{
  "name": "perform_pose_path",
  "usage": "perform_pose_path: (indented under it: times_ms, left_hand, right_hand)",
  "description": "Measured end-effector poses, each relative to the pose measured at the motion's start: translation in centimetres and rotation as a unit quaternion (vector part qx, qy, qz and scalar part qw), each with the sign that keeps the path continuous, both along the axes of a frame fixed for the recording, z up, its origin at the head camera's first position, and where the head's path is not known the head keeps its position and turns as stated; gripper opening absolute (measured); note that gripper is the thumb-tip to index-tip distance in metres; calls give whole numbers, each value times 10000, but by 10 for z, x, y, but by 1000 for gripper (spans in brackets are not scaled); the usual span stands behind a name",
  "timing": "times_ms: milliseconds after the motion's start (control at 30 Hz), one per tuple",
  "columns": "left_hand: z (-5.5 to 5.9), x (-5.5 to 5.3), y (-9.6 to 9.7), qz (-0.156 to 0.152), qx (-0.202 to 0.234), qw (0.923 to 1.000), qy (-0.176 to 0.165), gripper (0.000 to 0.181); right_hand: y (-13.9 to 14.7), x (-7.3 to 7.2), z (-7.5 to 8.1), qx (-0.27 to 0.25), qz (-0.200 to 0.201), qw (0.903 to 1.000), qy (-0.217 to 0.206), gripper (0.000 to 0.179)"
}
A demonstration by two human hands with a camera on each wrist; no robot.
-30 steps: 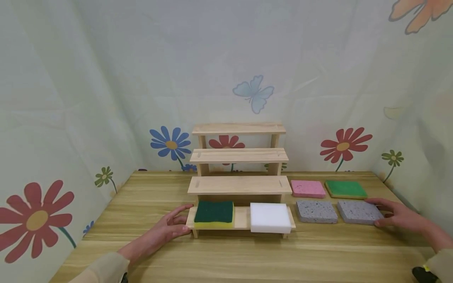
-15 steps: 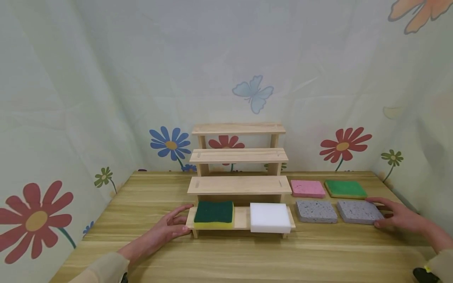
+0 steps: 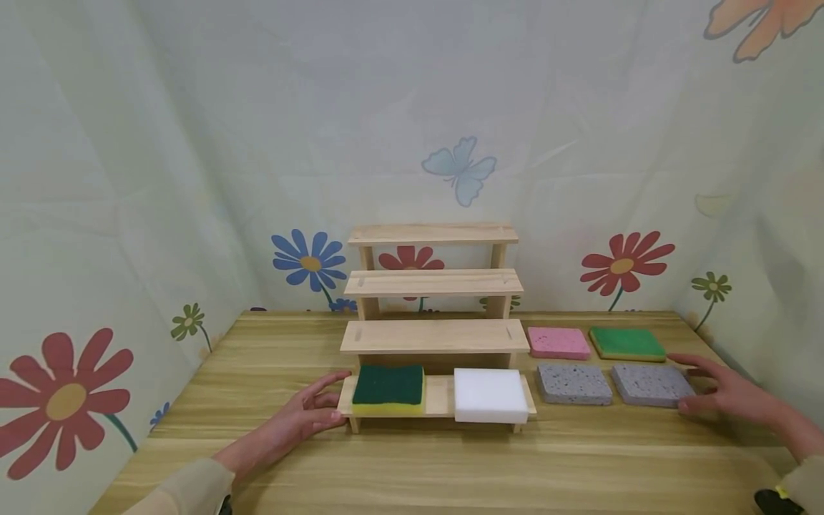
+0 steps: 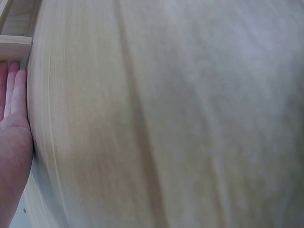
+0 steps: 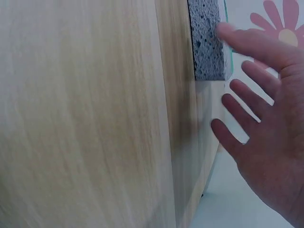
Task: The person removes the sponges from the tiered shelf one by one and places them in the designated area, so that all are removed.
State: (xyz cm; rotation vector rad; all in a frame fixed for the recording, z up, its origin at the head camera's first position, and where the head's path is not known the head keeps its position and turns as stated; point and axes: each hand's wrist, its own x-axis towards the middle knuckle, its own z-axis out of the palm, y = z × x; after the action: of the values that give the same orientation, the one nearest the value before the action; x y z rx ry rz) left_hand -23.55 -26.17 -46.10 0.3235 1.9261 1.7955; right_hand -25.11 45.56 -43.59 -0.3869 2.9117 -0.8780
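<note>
Likely to steady it, the left hand (image 3: 315,409) rests its loosely spread grip against the wooden rack (image 3: 434,336), while the right hand (image 3: 732,392), spread as if to span it, flanks the rightmost grey sponge (image 3: 652,385) on the surface (image 3: 425,472).

You've free lanes along the table (image 3: 418,476) in front of the rack (image 3: 435,336) and above its upper three tiers. Bottom tier: dark green sponge (image 3: 388,386) left, white sponge (image 3: 491,395) right, narrow slot between. Your left hand (image 3: 312,409) blocks the rack's left front corner. Right of rack, two grey sponges (image 3: 574,384), a pink sponge (image 3: 558,342) and a bright green sponge (image 3: 627,343) obstruct you low; overhead's passable.
</note>
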Motion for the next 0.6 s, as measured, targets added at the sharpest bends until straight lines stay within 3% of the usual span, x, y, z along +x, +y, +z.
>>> perform_pose_path:
  times_ms: [267,600]
  left_hand:
    - [1,-1,0,18,-217,9998,39,69]
    - [0,-1,-1,-66,23,10000,-49,70]
  right_hand:
    - [-16,0,14,85,-218,9956,911,64]
    - [-52,5,38,-10,-376,9869,1568,58]
